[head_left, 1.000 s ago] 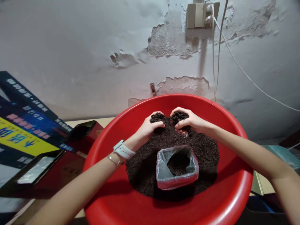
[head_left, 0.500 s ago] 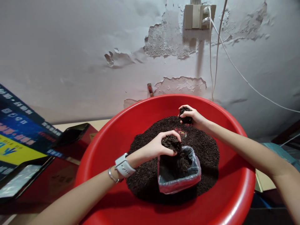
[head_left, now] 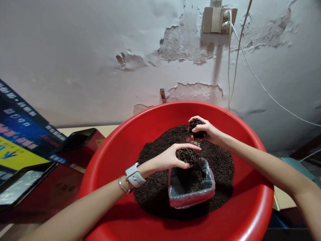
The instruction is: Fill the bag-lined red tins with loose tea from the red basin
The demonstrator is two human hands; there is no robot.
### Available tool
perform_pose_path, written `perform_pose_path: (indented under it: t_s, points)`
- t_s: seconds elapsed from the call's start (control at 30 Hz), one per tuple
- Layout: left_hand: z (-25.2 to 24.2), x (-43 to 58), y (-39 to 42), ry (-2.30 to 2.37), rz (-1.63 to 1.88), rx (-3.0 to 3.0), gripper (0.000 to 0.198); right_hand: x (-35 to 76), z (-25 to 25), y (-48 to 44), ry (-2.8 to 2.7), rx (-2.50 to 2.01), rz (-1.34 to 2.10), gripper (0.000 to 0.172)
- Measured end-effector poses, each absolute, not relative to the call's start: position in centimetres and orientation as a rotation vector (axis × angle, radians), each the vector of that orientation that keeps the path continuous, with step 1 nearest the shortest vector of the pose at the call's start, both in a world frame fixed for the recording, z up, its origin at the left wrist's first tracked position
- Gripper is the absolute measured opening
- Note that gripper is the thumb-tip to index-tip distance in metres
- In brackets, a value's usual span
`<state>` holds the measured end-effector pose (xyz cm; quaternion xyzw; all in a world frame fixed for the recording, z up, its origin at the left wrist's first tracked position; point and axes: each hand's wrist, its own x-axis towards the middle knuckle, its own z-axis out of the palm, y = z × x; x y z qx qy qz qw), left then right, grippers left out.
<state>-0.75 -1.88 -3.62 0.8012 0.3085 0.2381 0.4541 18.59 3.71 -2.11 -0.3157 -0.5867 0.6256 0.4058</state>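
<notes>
A large red basin [head_left: 112, 147] holds a heap of dark, dried loose tea leaves [head_left: 155, 150]. On the heap stands a small box lined with clear plastic [head_left: 192, 199], with some leaves inside. My left hand [head_left: 173, 155], wearing a white watch [head_left: 135, 175] and a bracelet, curls round a handful of leaves just above the box's far left edge. Leaves spill from it into the box. Farther back, my right hand [head_left: 205, 130] cups another handful of leaves above the far side of the heap. A small red patterned patch [head_left: 194, 141] shows through the leaves.
Open dark-red boxes [head_left: 47, 194] and a blue-and-yellow printed panel [head_left: 20, 134] stand left of the basin. Behind it rises a peeling wall [head_left: 87, 67] with a socket [head_left: 219, 20] and hanging white cables [head_left: 250, 67]. A teal item [head_left: 298, 169] lies at right.
My left hand has shifted slightly right over the box, its fingers a little straighter, as leaves fall in. My right hand has dipped slightly toward the heap, still holding leaves. The view has tilted slightly.
</notes>
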Motion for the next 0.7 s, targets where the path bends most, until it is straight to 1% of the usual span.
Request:
perform_pose_path:
  t_s: [0.07,0.2,0.3,0.4,0.47,0.53,0.57,0.63,0.7]
  points:
    - [-3.5,-0.7,-1.9,0.730,0.564,1.995,0.047,18.3,-2.3,3.2,-1.516,-0.780,1.626,0.041]
    - [-3.4,-0.6,-1.8,0.786,0.589,1.948,0.032,17.5,-2.8,2.3,-1.541,-0.762,1.705,0.037]
    - [-3.3,-0.7,-1.6,0.900,0.795,1.791,0.022,17.0,-3.0,1.5,-1.535,-0.761,1.741,0.033]
    - [-3.0,-1.3,-0.7,0.996,1.114,1.607,0.027,16.6,-3.1,0.7,-1.514,-0.742,1.840,0.035]
    - [-3.2,-1.9,0.5,1.100,1.225,1.517,0.032,16.4,-3.1,0.3,-1.508,-0.728,1.931,0.036]
    - [-3.9,-2.7,2.1,1.267,1.170,1.521,0.041,16.2,-3.2,-0.1,-1.538,-0.726,1.952,0.031]
    - [-4.6,-3.1,3.0,1.366,1.084,1.578,0.046,16.1,-3.3,-0.3,-1.555,-0.725,1.939,0.028]
    - [-6.5,-3.8,4.5,1.574,0.822,1.804,0.055,15.9,-3.5,-0.4,-1.576,-0.721,1.912,0.022]
    - [-9.1,-4.3,5.4,1.716,0.485,2.035,0.065,15.8,-3.7,-0.4,-1.584,-0.714,1.914,0.020]
